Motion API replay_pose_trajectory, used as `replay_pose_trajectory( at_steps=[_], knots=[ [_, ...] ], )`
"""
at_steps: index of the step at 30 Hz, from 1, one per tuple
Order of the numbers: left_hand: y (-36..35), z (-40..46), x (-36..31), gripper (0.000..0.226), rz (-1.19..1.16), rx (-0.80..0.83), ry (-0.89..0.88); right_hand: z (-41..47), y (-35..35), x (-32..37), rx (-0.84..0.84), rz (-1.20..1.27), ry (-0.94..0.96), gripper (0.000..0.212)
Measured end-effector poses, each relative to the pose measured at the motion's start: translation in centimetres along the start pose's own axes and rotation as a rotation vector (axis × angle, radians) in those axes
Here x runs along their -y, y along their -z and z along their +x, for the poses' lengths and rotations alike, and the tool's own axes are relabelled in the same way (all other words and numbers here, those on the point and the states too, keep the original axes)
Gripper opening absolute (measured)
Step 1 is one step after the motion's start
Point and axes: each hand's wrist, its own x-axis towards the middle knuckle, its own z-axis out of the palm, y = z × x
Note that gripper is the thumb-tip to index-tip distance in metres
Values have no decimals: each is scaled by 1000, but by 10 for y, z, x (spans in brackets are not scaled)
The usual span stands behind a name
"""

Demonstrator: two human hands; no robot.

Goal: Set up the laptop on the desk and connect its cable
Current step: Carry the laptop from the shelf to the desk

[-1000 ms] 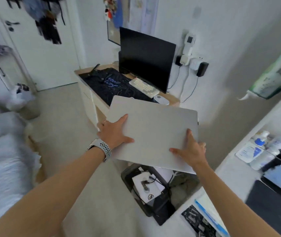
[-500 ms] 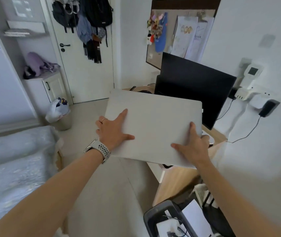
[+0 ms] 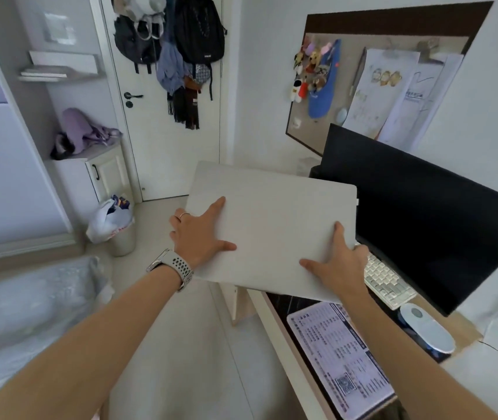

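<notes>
A closed silver laptop [image 3: 275, 219] hangs in the air over the left part of the wooden desk [image 3: 465, 334]. My left hand [image 3: 200, 234] grips its left edge, thumb and index finger on the lid. My right hand [image 3: 337, 262] grips its near right corner, thumb on top. The desk's dark mat [image 3: 284, 304] shows under the laptop. No cable for the laptop is visible.
A black monitor [image 3: 423, 219] stands at the desk's back, with a white keyboard [image 3: 385, 280] and a white mouse [image 3: 426, 328] before it. A printed sheet [image 3: 341, 359] lies on the mat. A bed [image 3: 26, 307] is left, a bin [image 3: 120, 234] by the door.
I have come closer to the desk and the view has dropped; the laptop, still held in both hands, now hovers above the desk's left part. Keyboard, mouse and printed sheet have come into view.
</notes>
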Motion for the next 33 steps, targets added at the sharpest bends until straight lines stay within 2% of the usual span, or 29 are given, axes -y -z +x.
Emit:
replay_pose_trajectory(
  at_steps=[6, 15, 21, 27, 33],
  knots=[
    [-11, 128, 28, 108, -12, 43, -60, 87, -55, 47, -73, -9, -30, 105],
    [-28, 307, 33, 104, -20, 169, -231, 196, -121, 95, -219, -17, -197, 107],
    [-85, 411, 27, 104, -37, 241, -335, 282, -158, 82, -298, 15, -256, 109],
    [-152, 503, 11, 107, -12, 296, -343, 371, -199, 59, -330, 10, -292, 114],
    [-205, 563, 7, 112, 39, 385, -335, 416, -237, 39, -315, 51, -387, 111]
  ],
)
